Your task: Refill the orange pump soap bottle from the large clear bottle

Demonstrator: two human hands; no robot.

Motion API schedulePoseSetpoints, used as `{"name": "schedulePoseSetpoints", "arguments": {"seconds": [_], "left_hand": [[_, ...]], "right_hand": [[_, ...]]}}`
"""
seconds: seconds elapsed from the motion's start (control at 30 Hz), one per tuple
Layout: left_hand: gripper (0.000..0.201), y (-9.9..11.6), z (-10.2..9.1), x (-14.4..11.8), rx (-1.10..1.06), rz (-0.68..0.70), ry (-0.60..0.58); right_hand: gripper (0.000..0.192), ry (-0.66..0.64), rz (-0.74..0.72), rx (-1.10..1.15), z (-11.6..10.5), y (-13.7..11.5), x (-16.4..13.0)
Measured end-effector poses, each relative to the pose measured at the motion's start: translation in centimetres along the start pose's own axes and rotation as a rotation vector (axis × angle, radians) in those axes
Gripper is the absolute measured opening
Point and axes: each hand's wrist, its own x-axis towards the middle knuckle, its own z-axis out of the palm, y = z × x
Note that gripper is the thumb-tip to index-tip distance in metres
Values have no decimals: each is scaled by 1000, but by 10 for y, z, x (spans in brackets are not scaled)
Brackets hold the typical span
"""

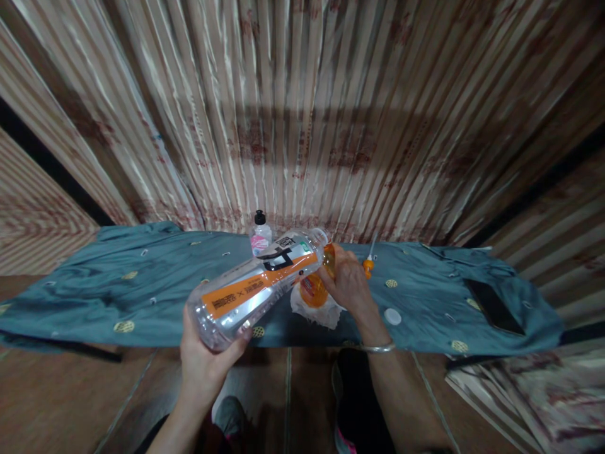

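We hold a large clear bottle (pixel 258 284) tipped on its side above the tabletop (pixel 142 296), its orange-and-black label turned up. Our left hand (pixel 203 359) cups the base, fingers curled around it. The bottle's open mouth points at a small orange bottle (pixel 314 287), which our right hand (pixel 347 280) grips near the top; the fingers cover its neck, so we cannot tell whether the two mouths touch. The orange bottle sits on a crumpled white wrapper (pixel 321 312), partly hidden behind the hand. A white cap (pixel 392 316) lies just right of our wrist. Behind stands a small bottle with a black cap (pixel 259 234), its pink label unreadable. An orange nozzle (pixel 367 265) lies beyond the right hand. A dark phone (pixel 494 307) rests well to the right on the teal cloth (pixel 94 284). Our arms are cut off at the bottom edge.
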Motion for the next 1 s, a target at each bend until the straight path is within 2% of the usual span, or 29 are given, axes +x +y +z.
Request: {"name": "schedulePoseSetpoints", "arguments": {"seconds": [0.17,0.53,0.7,1.0], "left_hand": [[73,0,1,-1,-19,30,3],[70,-1,1,-1,-37,11,4],[70,0,3,-2,-30,2,7],[71,11,8,-4,-48,-8,33]], "right_hand": [[46,41,-5,9,5,4,-2],[40,22,-8,12,3,4,-2],[44,18,-8,-13,3,3,-2],[32,-11,-5,-12,-1,0,0]]}}
